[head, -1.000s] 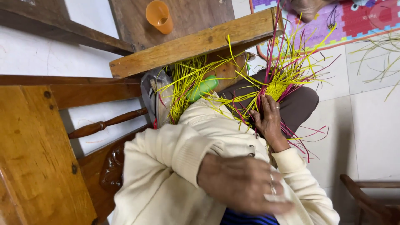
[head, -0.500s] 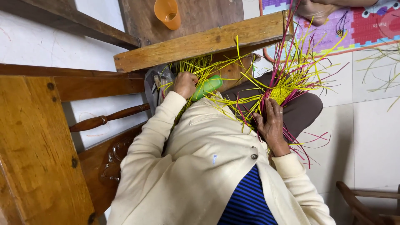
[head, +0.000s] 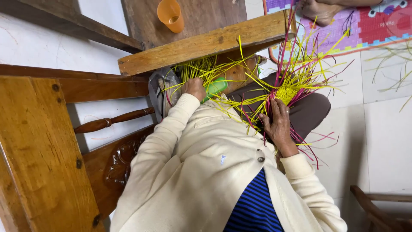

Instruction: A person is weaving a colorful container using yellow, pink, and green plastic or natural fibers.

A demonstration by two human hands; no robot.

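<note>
My left hand (head: 195, 88) reaches into a loose bundle of yellow-green strands (head: 201, 68) under a wooden beam. Its fingers are curled among them, right beside a green object (head: 215, 87). My right hand (head: 277, 122) presses against a half-woven piece (head: 286, 94) of yellow and magenta strips and holds it on my lap. Long loose strip ends fan out from that piece in all directions. Both arms are in cream cardigan sleeves, with a blue striped top showing at the bottom.
A wooden beam (head: 201, 45) crosses above the strands, and an orange cup (head: 170, 15) stands on a board behind it. A wooden chair (head: 38, 146) fills the left. Another person's foot (head: 319, 10) rests on a coloured foam mat (head: 377, 23). Stray strands (head: 392, 64) lie on white tiles.
My left hand has gone from close in front of my chest out to the bundle of yellow-green strands and stays there. My right hand stays on the woven piece.
</note>
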